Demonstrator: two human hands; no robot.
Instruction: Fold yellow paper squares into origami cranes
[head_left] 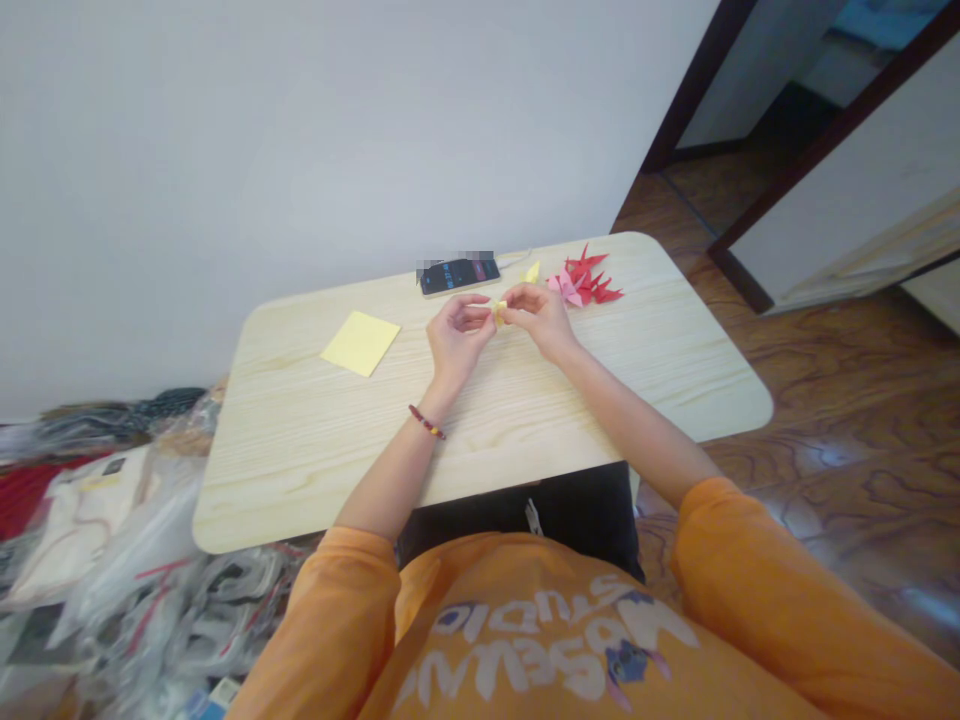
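Between my two hands, over the far middle of the table, is a small piece of folded yellow paper [500, 313]. My left hand [459, 328] pinches its left side between thumb and fingertips. From the other side my right hand [536, 313] grips it the same way, and the fingers hide most of its shape. Just beyond my right hand lie a pink folded paper crane [568, 288], red folded paper cranes [589, 275] and a small yellow folded piece [532, 272]. A flat stack or sheet of yellow square paper [361, 343] rests left of my left hand.
A phone [459, 275] with a lit screen and a cable lies at the back of the pale wooden table [315, 450], near the white wall. Plastic bags [150, 540] and clothes are heaped on the left. A doorway [750, 120] opens at the right.
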